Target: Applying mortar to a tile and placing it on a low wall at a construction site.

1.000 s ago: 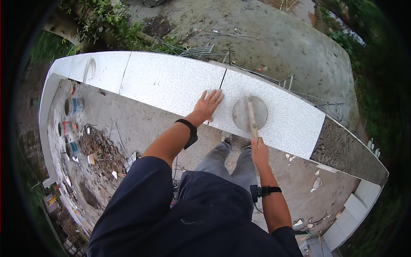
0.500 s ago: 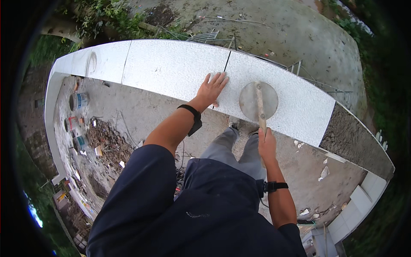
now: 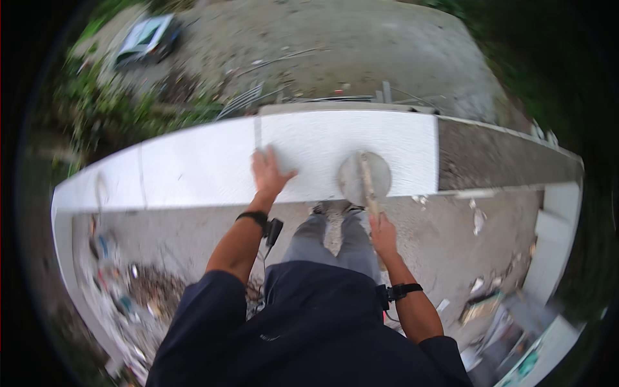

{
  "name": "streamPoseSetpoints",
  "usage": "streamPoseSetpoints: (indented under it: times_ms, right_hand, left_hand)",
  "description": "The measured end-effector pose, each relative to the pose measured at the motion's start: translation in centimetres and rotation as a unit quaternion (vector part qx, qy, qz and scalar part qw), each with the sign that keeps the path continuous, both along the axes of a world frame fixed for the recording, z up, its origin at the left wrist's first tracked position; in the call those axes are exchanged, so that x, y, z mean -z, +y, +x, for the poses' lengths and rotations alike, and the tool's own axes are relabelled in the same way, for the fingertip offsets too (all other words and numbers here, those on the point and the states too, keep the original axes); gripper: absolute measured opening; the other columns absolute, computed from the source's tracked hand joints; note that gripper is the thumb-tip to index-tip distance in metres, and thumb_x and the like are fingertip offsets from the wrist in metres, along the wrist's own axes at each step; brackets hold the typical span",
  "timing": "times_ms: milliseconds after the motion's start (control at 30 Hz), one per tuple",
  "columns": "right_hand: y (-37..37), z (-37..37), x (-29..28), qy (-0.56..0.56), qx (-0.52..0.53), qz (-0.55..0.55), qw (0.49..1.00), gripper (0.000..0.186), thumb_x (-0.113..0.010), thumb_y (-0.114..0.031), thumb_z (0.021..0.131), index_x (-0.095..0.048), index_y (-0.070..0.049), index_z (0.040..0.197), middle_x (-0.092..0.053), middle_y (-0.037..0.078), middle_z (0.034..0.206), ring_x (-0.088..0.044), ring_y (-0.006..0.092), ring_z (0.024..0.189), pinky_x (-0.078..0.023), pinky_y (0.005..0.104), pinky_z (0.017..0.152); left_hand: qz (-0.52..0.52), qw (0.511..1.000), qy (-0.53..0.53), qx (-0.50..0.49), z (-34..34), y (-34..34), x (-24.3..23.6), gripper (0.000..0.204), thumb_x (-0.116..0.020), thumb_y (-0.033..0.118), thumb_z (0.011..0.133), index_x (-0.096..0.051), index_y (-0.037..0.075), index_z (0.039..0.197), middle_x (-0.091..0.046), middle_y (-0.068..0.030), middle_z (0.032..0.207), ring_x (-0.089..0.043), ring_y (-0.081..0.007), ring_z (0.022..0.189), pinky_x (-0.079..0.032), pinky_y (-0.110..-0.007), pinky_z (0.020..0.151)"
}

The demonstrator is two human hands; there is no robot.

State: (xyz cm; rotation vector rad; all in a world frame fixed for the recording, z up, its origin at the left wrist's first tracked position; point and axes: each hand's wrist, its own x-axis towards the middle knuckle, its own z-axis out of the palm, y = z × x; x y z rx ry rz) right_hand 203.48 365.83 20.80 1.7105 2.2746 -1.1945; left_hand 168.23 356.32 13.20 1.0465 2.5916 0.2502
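Shirt cloth (image 3: 309, 329), dark blue, fills the near end of my head view, with both forearms reaching out from it, each wearing a black wrist strap (image 3: 405, 290). The right hand (image 3: 383, 235) wraps its fingers round the lower end of a mallet's (image 3: 351, 179) wooden handle; gripping it that far back, I judge, gives the round grey head more reach and swing. That head sits over the near edge of a white slab (image 3: 406, 148), though I can't tell whether it touches. To its left, the left hand (image 3: 269, 175) is empty, fingers spread, its tips by the joint (image 3: 258, 132) with the neighbouring slab (image 3: 200, 161): well placed, I think, to feel the seam and stay clear of the mallet. Blur hides whether the palm presses down. Right of the white slab, a strip of rough grey mortar (image 3: 503, 155) lies uncovered along the wall top. Beyond, metal rails (image 3: 240, 101) lie on the ground behind the wall, and a vehicle (image 3: 149, 37) stands farthest off, upper left.
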Motion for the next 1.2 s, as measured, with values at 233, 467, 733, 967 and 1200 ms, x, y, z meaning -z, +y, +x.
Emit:
streamPoseSetpoints:
  times_ms: [233, 467, 733, 967, 1200]
  right_hand:
    - [4.3, 2.5, -1.0, 0.036, 0.149, 0.018, 0.988, 0.046, -0.047, -0.046, 0.097, -0.054, 0.000, 0.097, -0.063, 0.028, 0.077, -0.062, 0.0488, 0.076, -0.047, 0.0560, 0.067]
    - [7.2, 1.7, 2.4, 0.025, 0.155, -0.032, 0.987, 0.049, -0.045, -0.047, 0.098, -0.054, 0.001, 0.100, -0.063, 0.028, 0.080, -0.061, 0.0477, 0.081, -0.046, 0.0547, 0.071]
    - [8.1, 2.3, 2.8, 0.070, 0.170, -0.057, 0.981, 0.046, -0.045, -0.047, 0.098, -0.052, -0.001, 0.101, -0.062, 0.024, 0.073, -0.062, 0.0438, 0.074, -0.046, 0.0531, 0.066]
    - [9.4, 4.5, -0.5, 0.079, 0.131, -0.035, 0.988, 0.044, -0.048, -0.044, 0.097, -0.051, 0.000, 0.098, -0.064, 0.024, 0.074, -0.063, 0.0442, 0.071, -0.049, 0.0535, 0.065]
    - [11.3, 6.2, -0.1, 0.074, 0.150, -0.060, 0.984, 0.043, -0.050, -0.041, 0.096, -0.052, 0.002, 0.099, -0.065, 0.021, 0.072, -0.065, 0.0396, 0.068, -0.050, 0.0510, 0.063]
  left_hand:
    - [-0.137, 0.983, -0.031, -0.121, 1.8, 4.4, 0.6, 0.128, -0.074, 0.068, 0.066, -0.004, 0.004, 0.153, 0.000, -0.0436, 0.149, -0.002, -0.0550, 0.141, -0.011, -0.060, 0.113]
    - [-0.155, 0.975, -0.040, -0.154, 1.6, 5.5, -0.1, 0.126, -0.077, 0.062, 0.067, -0.005, 0.006, 0.153, 0.001, -0.0397, 0.151, -0.003, -0.0495, 0.144, -0.012, -0.058, 0.114]
    - [-0.103, 0.970, -0.031, 0.219, 10.6, 21.0, -2.7, 0.130, -0.089, 0.049, 0.054, -0.009, 0.030, 0.155, -0.005, -0.0183, 0.160, -0.006, -0.0448, 0.146, -0.016, -0.074, 0.105]
    - [-0.152, 0.948, -0.026, 0.278, 9.9, 25.5, -1.8, 0.135, -0.092, 0.039, 0.052, -0.004, 0.034, 0.154, 0.001, -0.0201, 0.160, -0.002, -0.0459, 0.146, -0.024, -0.079, 0.097]
    - [-0.151, 0.944, -0.038, 0.290, 11.5, 26.6, -1.0, 0.130, -0.092, 0.033, 0.055, -0.007, 0.032, 0.154, -0.001, -0.0207, 0.159, -0.007, -0.0470, 0.144, -0.026, -0.079, 0.096]
